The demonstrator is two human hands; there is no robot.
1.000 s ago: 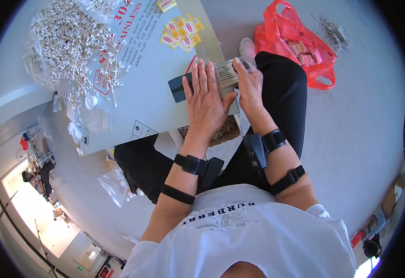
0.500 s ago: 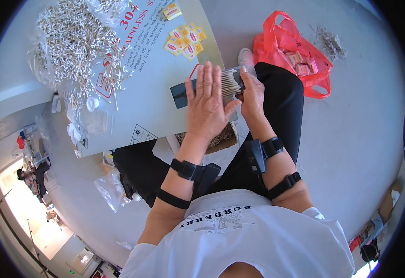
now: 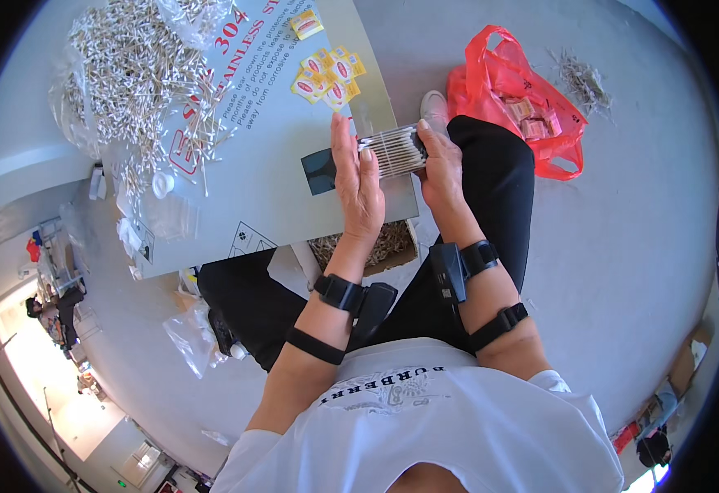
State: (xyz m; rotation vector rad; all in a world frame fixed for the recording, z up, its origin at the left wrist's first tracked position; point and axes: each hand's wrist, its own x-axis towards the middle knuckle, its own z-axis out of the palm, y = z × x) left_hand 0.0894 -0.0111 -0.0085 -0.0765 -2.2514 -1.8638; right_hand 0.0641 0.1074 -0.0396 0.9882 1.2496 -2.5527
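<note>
1. At far right, on the grey floor [image 3: 614,271], a red plastic bag [image 3: 491,70] with pink packets [image 3: 535,125] inside.
2. At left, below the tabletop, a crumpled clear plastic bag [image 3: 187,341].
3. Along the left rim, a person in dark clothing [image 3: 65,316] beside a bright opening [image 3: 27,324].
4. At near right, brown cardboard [image 3: 690,367].

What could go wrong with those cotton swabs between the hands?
The row of cotton swabs shows many thin, separate sticks between the straight-fingered left hand and the right hand, so some might slip or turn crooked if the grip eases. It is also near the edge of the table; dropped swabs could land on the floor.
</note>
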